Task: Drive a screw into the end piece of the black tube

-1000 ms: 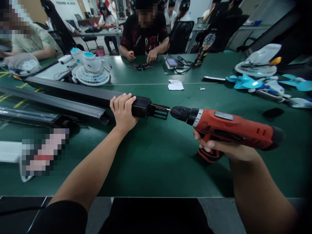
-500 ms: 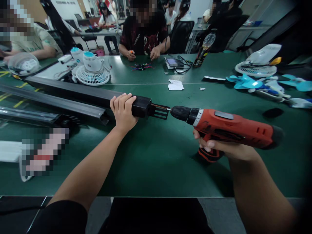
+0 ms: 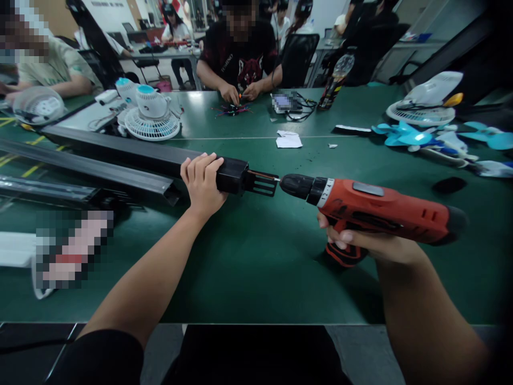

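Observation:
My left hand (image 3: 201, 182) is wrapped over the end of a long black rail (image 3: 132, 152) that lies across the green table (image 3: 256, 267). A black end piece (image 3: 232, 175) with a slotted bracket (image 3: 261, 183) sticks out past my fingers. My right hand (image 3: 360, 240) grips the handle of a red and black cordless drill (image 3: 372, 206). The drill lies level, and its bit tip touches the right end of the bracket.
Two more black rails (image 3: 80, 171) lie to the left. White desk fans (image 3: 152, 115) and blue fan blades (image 3: 404, 136) stand at the back, with paper scraps (image 3: 288, 140) mid-table. A person in a black shirt (image 3: 240, 53) handles wires across the table; others sit behind.
My hands, the rail and the drill have stayed put. The person opposite has brought both hands together over the wires.

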A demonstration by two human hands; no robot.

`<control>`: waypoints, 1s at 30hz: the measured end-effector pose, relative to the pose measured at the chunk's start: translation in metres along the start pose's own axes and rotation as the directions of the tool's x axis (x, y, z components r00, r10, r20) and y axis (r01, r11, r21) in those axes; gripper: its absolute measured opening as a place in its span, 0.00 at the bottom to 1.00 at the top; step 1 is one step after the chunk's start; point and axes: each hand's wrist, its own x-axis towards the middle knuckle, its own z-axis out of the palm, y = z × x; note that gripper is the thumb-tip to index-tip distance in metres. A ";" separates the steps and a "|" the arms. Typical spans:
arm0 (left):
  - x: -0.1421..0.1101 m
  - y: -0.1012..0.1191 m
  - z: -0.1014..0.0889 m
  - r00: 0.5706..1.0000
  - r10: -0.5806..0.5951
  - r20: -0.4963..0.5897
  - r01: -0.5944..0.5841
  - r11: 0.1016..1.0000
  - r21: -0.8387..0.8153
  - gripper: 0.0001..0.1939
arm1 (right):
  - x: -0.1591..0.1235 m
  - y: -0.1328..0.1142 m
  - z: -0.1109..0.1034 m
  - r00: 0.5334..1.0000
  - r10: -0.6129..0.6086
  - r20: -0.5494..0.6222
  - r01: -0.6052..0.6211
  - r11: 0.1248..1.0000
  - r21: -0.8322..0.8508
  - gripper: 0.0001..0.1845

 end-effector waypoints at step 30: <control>0.001 0.001 -0.001 1.000 -0.020 0.013 0.020 1.000 -0.019 0.29 | 0.001 -0.003 0.001 1.000 -0.016 0.009 0.016 1.000 -0.013 0.18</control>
